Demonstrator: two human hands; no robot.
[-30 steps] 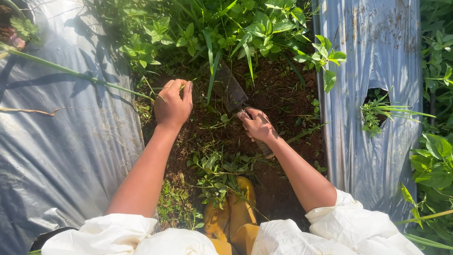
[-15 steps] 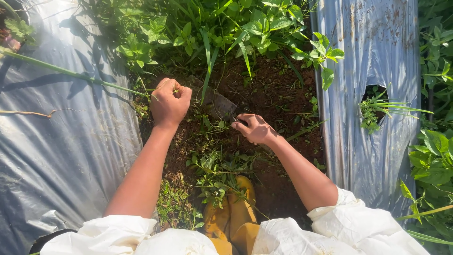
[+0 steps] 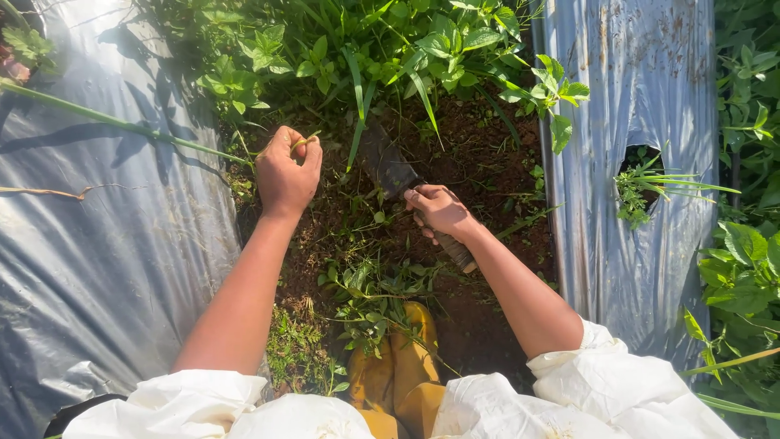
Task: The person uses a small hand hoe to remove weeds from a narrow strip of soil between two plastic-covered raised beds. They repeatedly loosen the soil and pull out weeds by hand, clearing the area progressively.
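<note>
Dark steel, dull and soil-stained: the flat blade of my short wooden-handled hand hoe (image 3: 388, 169) points into the red-brown soil (image 3: 479, 162) of the furrow, just below the thick green weeds (image 3: 382, 49). My right hand (image 3: 439, 211) is wrapped fully around its handle, fingers shut tight, the butt of the handle sticking out past my wrist. My left hand (image 3: 286, 172) is curled nearly closed just left of the blade, pinching a thin green grass stem (image 3: 305, 143) between thumb and forefinger. Loose pulled weeds (image 3: 374, 297) lie on the soil between my arms, above my yellow rubber boots (image 3: 398, 370). Silver plastic mulch sheets flank the furrow, one on the left (image 3: 106, 244) and one on the right (image 3: 642, 97), the right one torn open around a small grassy plant (image 3: 642, 191).

My worry is how near my left fingers sit to the blade; a careless chop could catch them. A swing too wide could also slash either sheet, and I think the thin stem may snap above its root.
</note>
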